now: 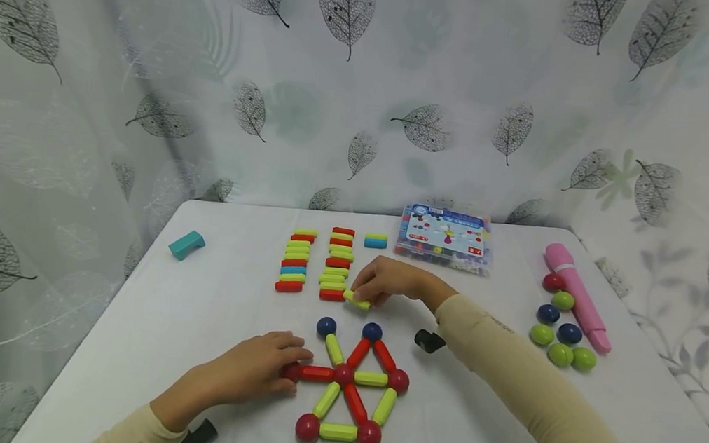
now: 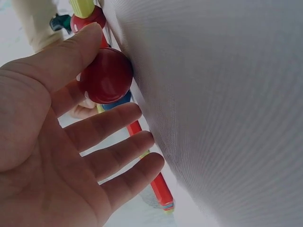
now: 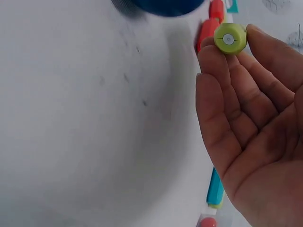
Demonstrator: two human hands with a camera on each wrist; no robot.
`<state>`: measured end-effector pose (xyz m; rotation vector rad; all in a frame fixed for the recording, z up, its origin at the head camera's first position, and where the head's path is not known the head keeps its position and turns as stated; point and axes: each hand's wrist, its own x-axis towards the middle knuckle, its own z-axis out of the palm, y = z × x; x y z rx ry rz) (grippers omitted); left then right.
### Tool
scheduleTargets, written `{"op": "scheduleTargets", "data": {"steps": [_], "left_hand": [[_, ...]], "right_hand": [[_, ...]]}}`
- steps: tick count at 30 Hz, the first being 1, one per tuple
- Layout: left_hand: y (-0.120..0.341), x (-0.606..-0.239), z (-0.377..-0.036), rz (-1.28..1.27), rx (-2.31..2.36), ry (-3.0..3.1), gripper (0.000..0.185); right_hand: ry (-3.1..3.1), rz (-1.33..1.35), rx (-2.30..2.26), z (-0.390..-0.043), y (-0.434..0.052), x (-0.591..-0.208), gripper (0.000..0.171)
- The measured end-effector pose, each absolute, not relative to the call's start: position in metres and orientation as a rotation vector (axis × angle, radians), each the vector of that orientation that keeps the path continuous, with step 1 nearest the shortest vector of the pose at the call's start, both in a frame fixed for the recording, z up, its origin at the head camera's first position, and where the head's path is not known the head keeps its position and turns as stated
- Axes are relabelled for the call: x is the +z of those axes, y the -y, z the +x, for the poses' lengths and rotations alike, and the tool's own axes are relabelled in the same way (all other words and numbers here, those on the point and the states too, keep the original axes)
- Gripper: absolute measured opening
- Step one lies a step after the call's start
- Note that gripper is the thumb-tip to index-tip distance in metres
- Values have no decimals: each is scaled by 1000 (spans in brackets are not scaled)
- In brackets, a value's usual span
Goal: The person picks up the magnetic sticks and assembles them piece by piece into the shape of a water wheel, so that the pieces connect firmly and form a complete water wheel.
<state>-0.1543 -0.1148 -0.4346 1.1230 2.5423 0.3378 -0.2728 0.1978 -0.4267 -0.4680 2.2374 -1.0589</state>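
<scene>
With thumb and index finger my left hand (image 1: 256, 368) pinches a red ball (image 2: 107, 75) at the left corner of a flat ball-and-rod figure; its other fingers are spread. My right hand (image 1: 387, 281) pinches a yellow-green magnetic rod (image 1: 357, 300) just above the table, near the front end of a rod row. In the right wrist view that rod (image 3: 230, 39) shows its round end. Red and yellow-green rods meet at the figure's central red ball (image 1: 344, 374). Two blue balls, one of them this ball (image 1: 372, 331), form its far corners.
Two rows of coloured rods, one with a blue rod (image 1: 293, 270), lie beyond the figure. A clear plastic box (image 1: 444, 238) stands at the back. Loose balls (image 1: 561, 354) and a pink marker-shaped thing (image 1: 578, 297) lie right. A teal block (image 1: 186, 245) is far left.
</scene>
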Motion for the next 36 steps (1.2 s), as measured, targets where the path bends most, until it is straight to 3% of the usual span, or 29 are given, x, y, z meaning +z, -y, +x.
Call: {"op": "scheduleTargets", "data": {"steps": [10,36], "left_hand": [[116,-434,-154,1134,362,-2566,47],[117,-439,-155,1157,394,-2585,43]], "right_hand": [[-2158,-556,-981,-258,-179,-432,15],[-2095,-677,-846,-248,-181,-433,12]]}}
